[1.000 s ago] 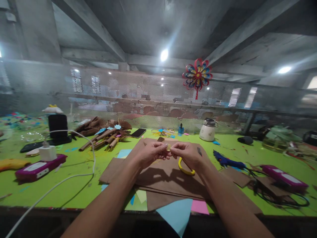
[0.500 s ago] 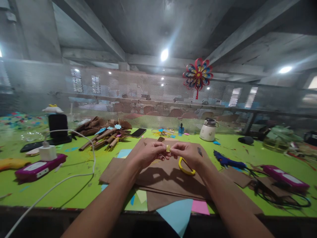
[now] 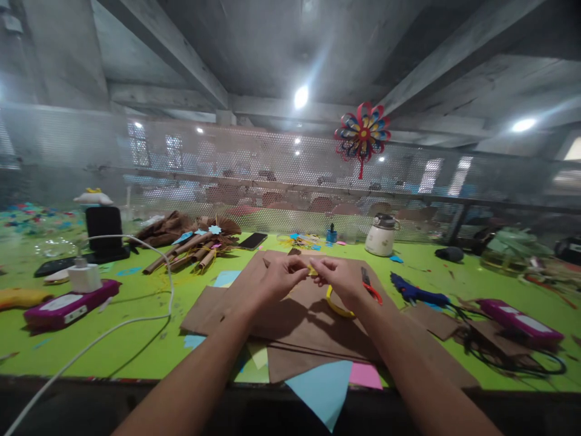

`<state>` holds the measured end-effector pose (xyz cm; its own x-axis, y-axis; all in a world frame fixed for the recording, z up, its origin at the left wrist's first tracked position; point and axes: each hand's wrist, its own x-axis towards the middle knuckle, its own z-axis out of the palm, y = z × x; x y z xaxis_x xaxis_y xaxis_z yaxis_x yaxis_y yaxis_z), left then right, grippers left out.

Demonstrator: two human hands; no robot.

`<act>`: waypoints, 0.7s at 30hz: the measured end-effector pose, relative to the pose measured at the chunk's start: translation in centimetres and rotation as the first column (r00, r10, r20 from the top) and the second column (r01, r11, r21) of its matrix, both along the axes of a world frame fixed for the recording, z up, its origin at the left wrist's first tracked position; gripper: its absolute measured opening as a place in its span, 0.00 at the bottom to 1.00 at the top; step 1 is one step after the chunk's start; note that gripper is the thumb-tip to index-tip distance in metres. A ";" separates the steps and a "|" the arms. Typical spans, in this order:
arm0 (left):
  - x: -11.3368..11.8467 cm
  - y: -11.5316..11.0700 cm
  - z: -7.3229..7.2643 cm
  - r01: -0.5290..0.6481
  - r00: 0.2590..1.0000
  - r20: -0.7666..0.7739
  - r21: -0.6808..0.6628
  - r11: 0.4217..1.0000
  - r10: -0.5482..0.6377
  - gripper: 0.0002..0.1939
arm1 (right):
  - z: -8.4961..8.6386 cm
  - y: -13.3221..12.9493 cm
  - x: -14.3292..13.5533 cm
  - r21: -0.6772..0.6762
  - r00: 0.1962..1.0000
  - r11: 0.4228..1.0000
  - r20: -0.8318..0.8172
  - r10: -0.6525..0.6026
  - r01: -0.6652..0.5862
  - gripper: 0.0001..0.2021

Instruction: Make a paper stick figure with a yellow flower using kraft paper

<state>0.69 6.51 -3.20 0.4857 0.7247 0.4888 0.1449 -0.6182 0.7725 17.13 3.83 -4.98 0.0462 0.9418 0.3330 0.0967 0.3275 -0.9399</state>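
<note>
The small yellow paper piece (image 3: 312, 270) lies between the two hands' fingertips; the right hand's (image 3: 338, 280) fingers pinch it, while the left hand's (image 3: 284, 280) fingers are nearly closed beside it, contact unclear, above brown paper sheets (image 3: 295, 330)

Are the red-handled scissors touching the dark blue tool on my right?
Apart. The head view shows a strip of bare green table between the red-handled scissors and the dark blue tool.
</note>
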 end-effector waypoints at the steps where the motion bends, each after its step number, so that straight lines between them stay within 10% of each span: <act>1: 0.0 -0.2 0.2 -0.012 1.000 0.003 0.018 1.000 0.012 0.06 | 0.0 0.0 -0.1 -0.019 1.000 1.000 0.011 0.012 -0.012 0.20; 9: -0.4 0.1 -0.1 0.134 0.962 0.260 -0.190 0.973 -0.082 0.10 | 0.1 -0.5 -0.4 -0.010 0.973 0.988 -0.175 0.150 -0.154 0.17; 21: -0.2 1.4 -1.7 0.435 0.838 0.530 -0.504 0.746 -0.130 0.11 | -0.6 -0.2 -0.4 0.022 0.962 0.983 -0.202 0.184 -0.184 0.13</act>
